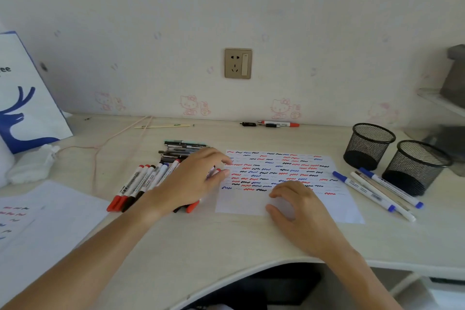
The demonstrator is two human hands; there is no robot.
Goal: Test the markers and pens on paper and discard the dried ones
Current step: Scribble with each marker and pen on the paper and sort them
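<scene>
Roughly midway, judging by layout. Right hand [299, 211] is resting at 6 o'clock on the test paper [241, 205], fingers loosely curled, pinching nothing. Left hand [193, 178] is hovering over the marker pile [141, 184] at 9 o'clock, fingers relaxed; grip on any marker is blurred, cannot tell. Paper is carrying many red, blue and black squiggles. Three markers [375, 194] are lying at 3 o'clock beside two mesh cups [368, 145]; both are looking empty. More pens [271, 124] are sitting at 12 o'clock.
</scene>
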